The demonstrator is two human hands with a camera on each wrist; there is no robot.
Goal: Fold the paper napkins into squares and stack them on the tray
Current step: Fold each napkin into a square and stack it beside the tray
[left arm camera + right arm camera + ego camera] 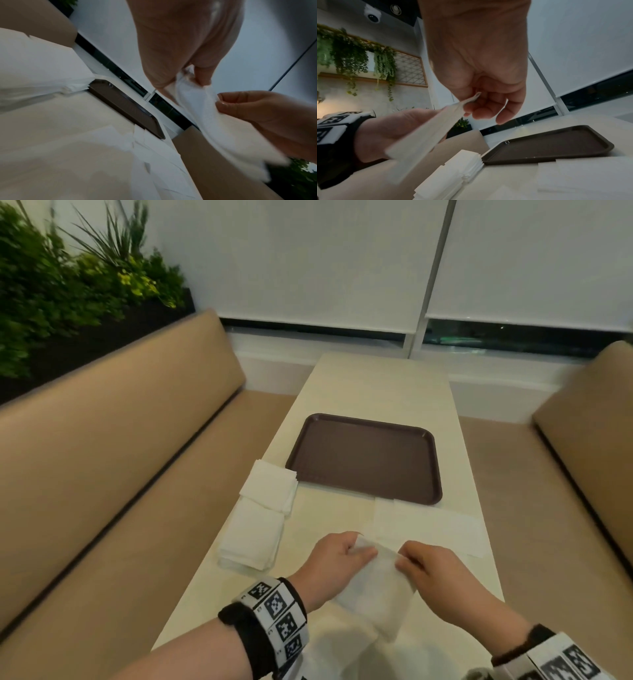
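Observation:
A white paper napkin (373, 587) hangs in the air over the table's near end, held by its top edge. My left hand (359, 549) pinches its left corner and my right hand (402, 559) pinches the right one. The left wrist view shows my left hand (188, 77) gripping the crumpled napkin (214, 121), with the right hand (221, 100) pinching it alongside. In the right wrist view my right hand (471, 104) nips the napkin (426, 138) edge-on. The brown tray (366, 457) lies beyond with nothing on it.
Two overlapping stacks of folded white napkins (260, 515) sit on the table's left edge beside the tray. Flat unfolded napkins (428, 529) lie between my hands and the tray. Tan bench seats (102, 474) flank the narrow table (376, 385); a window wall closes the far end.

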